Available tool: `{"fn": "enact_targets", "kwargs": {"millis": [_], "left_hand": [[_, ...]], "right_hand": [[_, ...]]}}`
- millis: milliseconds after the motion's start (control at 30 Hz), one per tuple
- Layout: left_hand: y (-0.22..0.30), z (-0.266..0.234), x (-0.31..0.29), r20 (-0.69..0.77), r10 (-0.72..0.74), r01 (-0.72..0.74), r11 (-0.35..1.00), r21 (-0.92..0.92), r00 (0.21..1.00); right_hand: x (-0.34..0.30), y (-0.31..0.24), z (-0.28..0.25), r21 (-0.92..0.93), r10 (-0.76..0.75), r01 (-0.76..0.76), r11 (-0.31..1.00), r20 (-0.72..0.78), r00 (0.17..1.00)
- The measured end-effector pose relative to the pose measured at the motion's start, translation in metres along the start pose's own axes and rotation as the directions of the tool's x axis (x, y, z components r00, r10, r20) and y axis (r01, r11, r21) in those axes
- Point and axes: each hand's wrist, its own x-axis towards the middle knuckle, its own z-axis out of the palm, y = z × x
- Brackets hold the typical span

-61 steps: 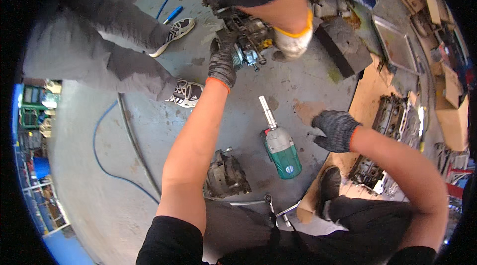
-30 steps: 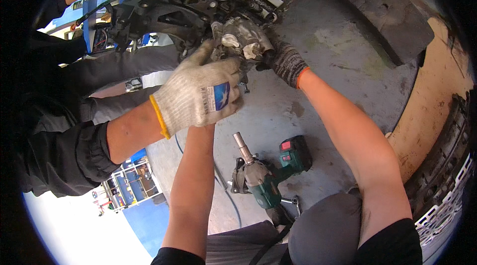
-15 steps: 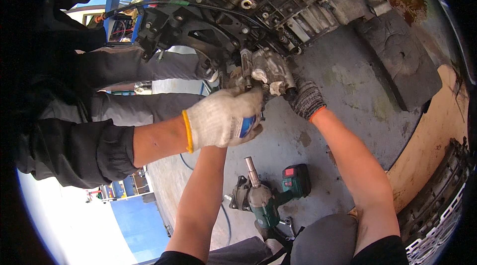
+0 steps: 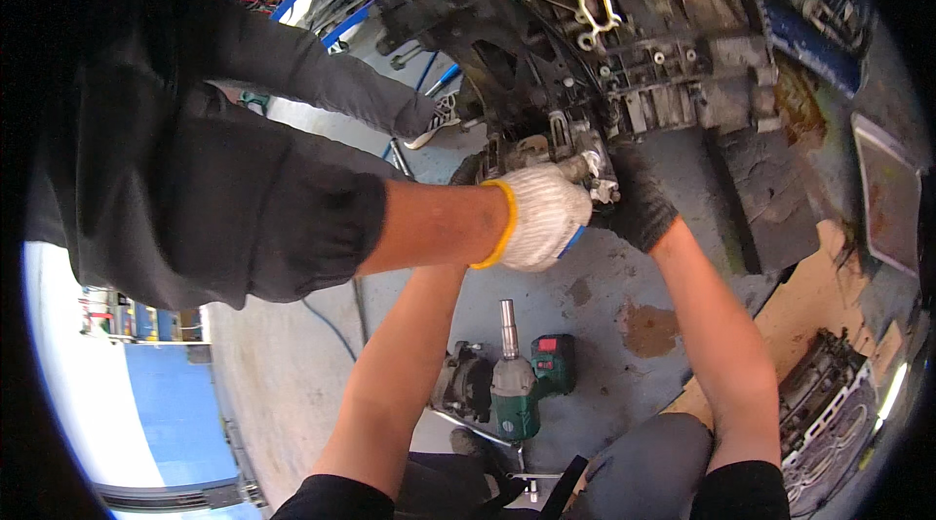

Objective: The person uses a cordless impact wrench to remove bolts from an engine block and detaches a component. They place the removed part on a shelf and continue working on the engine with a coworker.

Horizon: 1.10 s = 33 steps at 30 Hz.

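Observation:
A small cast-metal housing (image 4: 585,157) sits low against the side of the big, dirty engine block (image 4: 673,72), under a black bracket (image 4: 517,52). My right hand (image 4: 639,208), in a dark grey knit glove, is closed round the housing's right side, its fingers partly behind it. Most of my left hand (image 4: 468,169) is hidden behind a co-worker's forearm; only a bit of dark glove shows at the housing's left, with its fingers out of sight. The co-worker's white-gloved hand (image 4: 541,218) reaches in from the left onto the housing's front, between my hands.
On the grey floor below my hands stands a green cordless impact wrench (image 4: 515,403), its long socket upward. Beside it lies a dark round part (image 4: 463,382). The co-worker's legs (image 4: 322,81) are at the left. Cardboard (image 4: 799,315) and a metal part (image 4: 824,388) lie at the right.
The view has shifted, so the engine block and housing appear farther right. The co-worker's white-gloved hand has moved further over the housing's front. My right hand stays at its right side.

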Motion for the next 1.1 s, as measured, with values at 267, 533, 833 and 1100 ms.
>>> {"fn": "enact_targets", "kwargs": {"millis": [267, 533, 833, 1100], "left_hand": [[-0.016, 0.022, -0.055, -0.207, -0.468, -0.165, 0.130, -0.978, 0.859], [-0.092, 0.146, -0.020, 0.013, -0.816, -0.649, -0.468, -0.599, 0.577], [-0.084, 0.121, -0.030, 0.025, -0.751, -0.643, -0.581, -0.498, 0.659], [-0.083, 0.111, -0.032, 0.066, -0.896, -0.461, -0.289, -0.839, 0.440]], "right_hand": [[0.040, -0.009, -0.003, 0.170, 0.259, -0.225, 0.959, -0.213, 0.942], [0.008, -0.015, 0.002, -0.120, 0.189, -0.239, 0.964, -0.327, 0.926], [0.016, -0.008, -0.001, -0.409, 0.006, 0.046, 0.911, 0.125, 0.992], [0.011, -0.010, 0.037, -0.052, 0.097, -0.112, 0.992, -0.232, 0.968]]}}
